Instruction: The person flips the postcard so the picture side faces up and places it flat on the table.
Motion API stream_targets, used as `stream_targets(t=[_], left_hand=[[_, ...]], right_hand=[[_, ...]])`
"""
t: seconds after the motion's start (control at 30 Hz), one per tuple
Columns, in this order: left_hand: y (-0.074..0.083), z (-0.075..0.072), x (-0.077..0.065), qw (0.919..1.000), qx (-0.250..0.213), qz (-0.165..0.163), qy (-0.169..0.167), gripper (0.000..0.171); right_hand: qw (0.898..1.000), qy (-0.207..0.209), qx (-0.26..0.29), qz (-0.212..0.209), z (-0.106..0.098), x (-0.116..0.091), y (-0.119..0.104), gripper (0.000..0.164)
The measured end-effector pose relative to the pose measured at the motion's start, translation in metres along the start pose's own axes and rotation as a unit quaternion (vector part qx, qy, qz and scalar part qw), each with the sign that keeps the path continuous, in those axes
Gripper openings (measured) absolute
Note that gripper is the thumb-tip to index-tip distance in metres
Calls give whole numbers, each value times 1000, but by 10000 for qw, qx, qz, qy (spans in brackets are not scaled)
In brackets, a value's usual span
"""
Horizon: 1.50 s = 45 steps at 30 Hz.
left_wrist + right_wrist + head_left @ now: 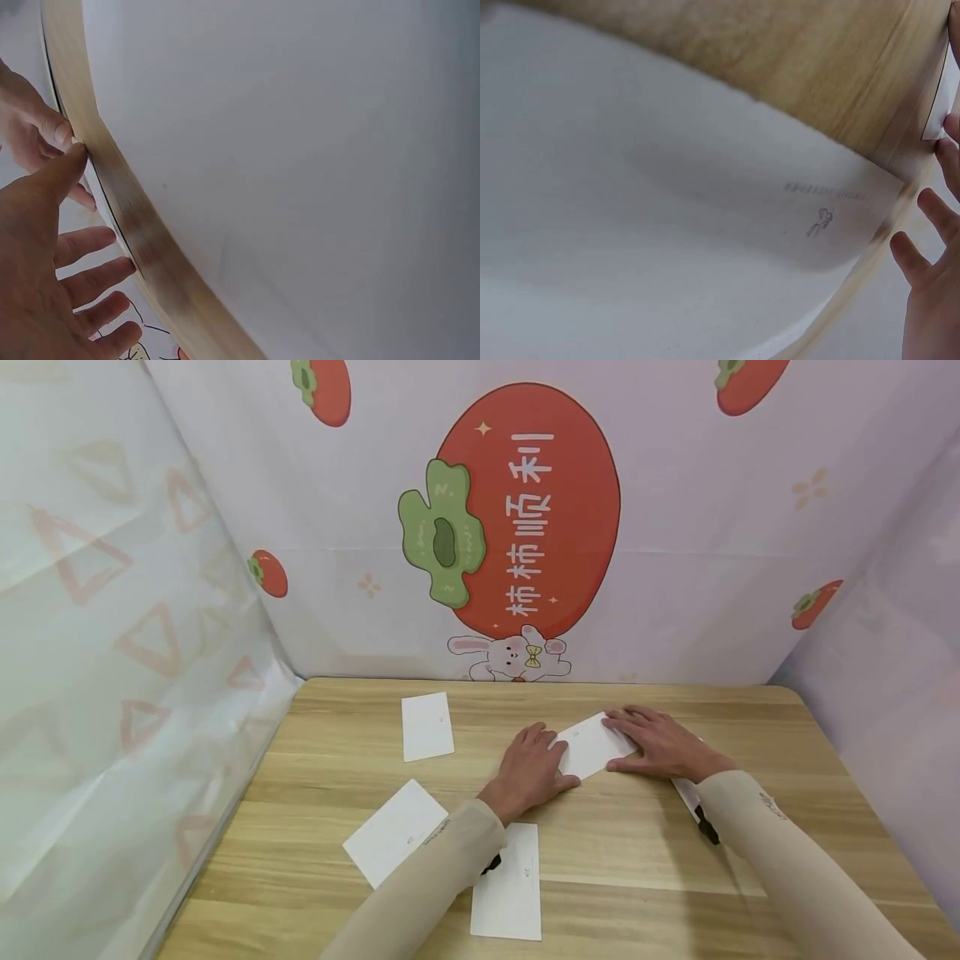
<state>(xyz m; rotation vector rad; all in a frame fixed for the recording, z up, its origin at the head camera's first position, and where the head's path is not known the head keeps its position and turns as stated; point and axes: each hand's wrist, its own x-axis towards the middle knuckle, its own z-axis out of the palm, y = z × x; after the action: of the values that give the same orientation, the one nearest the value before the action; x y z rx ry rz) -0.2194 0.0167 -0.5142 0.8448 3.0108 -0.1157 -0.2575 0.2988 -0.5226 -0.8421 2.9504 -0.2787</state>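
Between my two hands lies a white card with a small grey print near its upper edge. My left hand touches its left end, the thumb at the near corner and the fingers at the far side. In the left wrist view the fingers of the left hand are spread and fairly straight, with the thumb tip at the card's edge. My right hand rests on the card's right end, fingers extended over the far corner and thumb at the near one. Straight fingers of the right hand show in the right wrist view.
On the wooden table, one white card lies at the back left. A second card and a third card lie partly under my left sleeve. Another white card is mostly hidden beneath my right wrist. A printed cloth stands behind.
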Motion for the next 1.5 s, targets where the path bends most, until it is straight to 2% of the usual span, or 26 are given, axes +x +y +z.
stream_targets(t=[0.53,0.83,1.13,1.33,1.5], left_hand=[[-1,-4,1,9999,53,154,-55,68],[-9,-3,1,9988,-434,187,-130,64],[-22,-1,-1,9945,-951,309,-322,66],[-29,-1,-3,9921,-1154,416,-248,65],[-36,0,-5,9893,-1313,637,0,59]], right_hand=[[9987,336,-324,-191,-3,-4,-5,82],[9973,352,-500,-405,-2,-9,-2,80],[9931,725,-603,-702,1,-15,-3,69],[9885,1051,-673,-848,2,-18,-6,65],[9850,1269,-727,-916,4,-19,-6,60]])
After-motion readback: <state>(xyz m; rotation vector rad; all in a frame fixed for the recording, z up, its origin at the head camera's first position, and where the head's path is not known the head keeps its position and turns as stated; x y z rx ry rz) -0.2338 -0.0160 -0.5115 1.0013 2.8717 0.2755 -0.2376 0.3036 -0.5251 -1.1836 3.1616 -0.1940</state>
